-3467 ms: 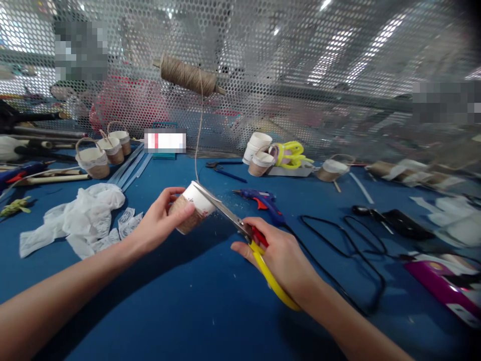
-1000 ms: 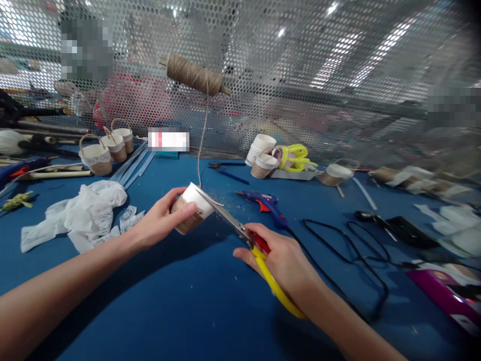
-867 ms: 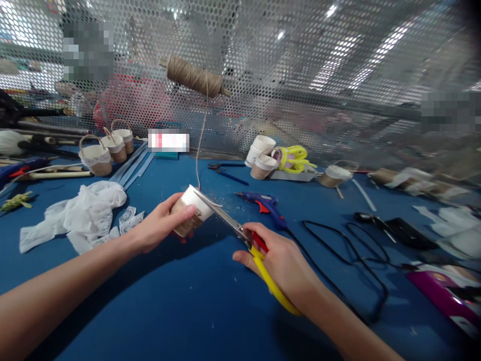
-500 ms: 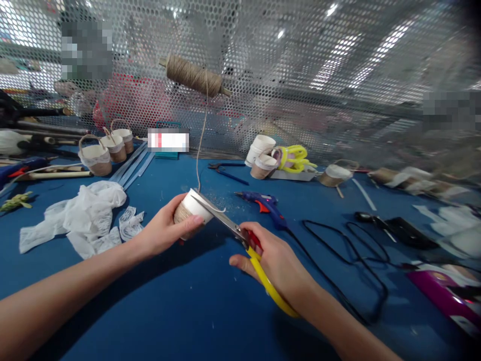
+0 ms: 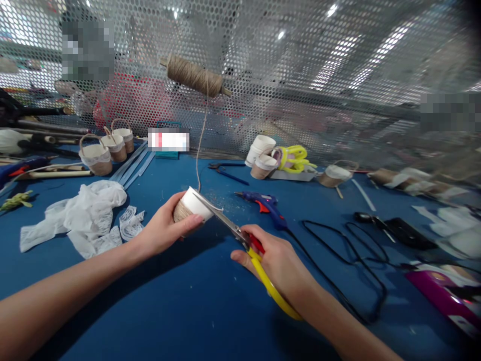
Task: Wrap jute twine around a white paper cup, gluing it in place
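Note:
My left hand point(image 5: 161, 229) is closed round a white paper cup wrapped in brown twine point(image 5: 190, 209), held tilted above the blue table point(image 5: 180, 311). My right hand point(image 5: 278, 263) grips yellow-and-red scissors point(image 5: 244, 240); their blades lie against the cup's white rim. A thin curl of white paper hangs at the blades. A twine strand point(image 5: 201, 140) runs from the cup up to a twine spool point(image 5: 193, 76) mounted on the mesh screen.
A blue glue gun point(image 5: 265, 203) with a black cable point(image 5: 349, 255) lies right of the cup. White lace and plastic point(image 5: 80, 213) lie at left. Small twine baskets point(image 5: 103, 153) stand at back left, cups point(image 5: 261, 150) and yellow scissors point(image 5: 295, 155) at back centre. A person sits behind the mesh.
My left hand has turned the cup a little, so less of the twine wrap shows. The scissors stay at the rim; a short curl of cut paper has appeared.

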`<move>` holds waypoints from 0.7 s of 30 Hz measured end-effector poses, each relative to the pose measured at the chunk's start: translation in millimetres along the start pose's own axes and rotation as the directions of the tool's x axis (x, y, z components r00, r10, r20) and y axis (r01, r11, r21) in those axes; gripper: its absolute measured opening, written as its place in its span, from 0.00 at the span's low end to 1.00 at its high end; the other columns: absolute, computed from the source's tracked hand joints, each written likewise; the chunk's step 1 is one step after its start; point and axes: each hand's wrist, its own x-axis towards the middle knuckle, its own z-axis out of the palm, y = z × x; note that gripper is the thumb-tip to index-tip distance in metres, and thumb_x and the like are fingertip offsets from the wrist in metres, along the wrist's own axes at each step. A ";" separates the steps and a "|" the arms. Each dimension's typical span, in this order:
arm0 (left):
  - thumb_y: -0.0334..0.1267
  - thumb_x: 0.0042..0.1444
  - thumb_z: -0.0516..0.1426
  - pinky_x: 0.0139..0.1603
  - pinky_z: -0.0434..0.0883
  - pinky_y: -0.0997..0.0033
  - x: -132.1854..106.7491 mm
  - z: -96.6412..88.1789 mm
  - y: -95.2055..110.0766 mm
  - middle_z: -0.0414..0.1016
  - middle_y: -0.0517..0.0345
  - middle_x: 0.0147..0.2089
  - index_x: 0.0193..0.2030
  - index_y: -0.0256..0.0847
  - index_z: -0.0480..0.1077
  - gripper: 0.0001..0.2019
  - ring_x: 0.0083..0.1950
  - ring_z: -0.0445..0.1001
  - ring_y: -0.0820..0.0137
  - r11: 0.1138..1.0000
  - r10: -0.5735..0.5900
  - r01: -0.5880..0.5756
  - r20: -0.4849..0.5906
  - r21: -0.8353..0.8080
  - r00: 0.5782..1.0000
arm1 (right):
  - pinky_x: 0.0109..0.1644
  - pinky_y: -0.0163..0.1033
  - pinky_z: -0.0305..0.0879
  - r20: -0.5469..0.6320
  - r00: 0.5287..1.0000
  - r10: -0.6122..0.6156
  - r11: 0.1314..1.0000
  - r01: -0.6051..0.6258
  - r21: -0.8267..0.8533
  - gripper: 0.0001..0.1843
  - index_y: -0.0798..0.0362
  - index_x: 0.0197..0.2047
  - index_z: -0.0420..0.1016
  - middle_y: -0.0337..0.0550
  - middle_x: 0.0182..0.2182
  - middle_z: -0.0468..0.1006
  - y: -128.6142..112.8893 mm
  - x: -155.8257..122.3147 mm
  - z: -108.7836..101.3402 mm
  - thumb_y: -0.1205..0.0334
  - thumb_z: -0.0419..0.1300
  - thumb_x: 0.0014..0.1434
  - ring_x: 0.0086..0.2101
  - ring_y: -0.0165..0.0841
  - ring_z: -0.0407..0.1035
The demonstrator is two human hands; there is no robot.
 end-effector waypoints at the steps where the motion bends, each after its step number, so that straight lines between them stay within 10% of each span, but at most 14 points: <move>1: 0.49 0.49 0.58 0.22 0.65 0.75 -0.3 -0.2 0.3 0.68 0.53 0.36 0.56 0.36 0.54 0.31 0.29 0.69 0.70 1.000 0.002 -0.002 -0.005 0.003 1.000 | 0.25 0.33 0.62 -0.008 1.000 -0.004 1.000 0.004 -0.001 0.13 0.50 0.34 0.66 0.35 0.21 0.71 0.2 0.1 0.2 0.51 0.59 0.51 0.21 0.29 0.63; 9: 0.48 0.50 0.56 0.35 0.69 0.72 2.5 -11.4 8.0 0.68 0.48 0.45 0.52 0.35 0.59 0.26 0.40 0.70 0.66 0.994 0.031 -0.026 0.045 -0.103 0.999 | 0.25 0.33 0.61 -0.047 0.998 -0.041 0.999 0.041 -0.005 0.15 0.51 0.34 0.67 0.35 0.20 0.70 3.3 0.4 -1.6 0.48 0.58 0.51 0.20 0.28 0.63; 21: 0.47 0.52 0.56 0.19 0.65 0.78 -0.2 -2.0 3.9 0.66 0.56 0.32 0.53 0.35 0.55 0.26 0.27 0.67 0.73 0.997 0.005 0.004 0.121 -0.076 0.993 | 0.27 0.34 0.63 0.004 0.999 -0.040 0.999 0.040 0.015 0.24 0.51 0.40 0.64 0.37 0.26 0.70 8.2 0.2 4.7 0.44 0.62 0.46 0.23 0.29 0.62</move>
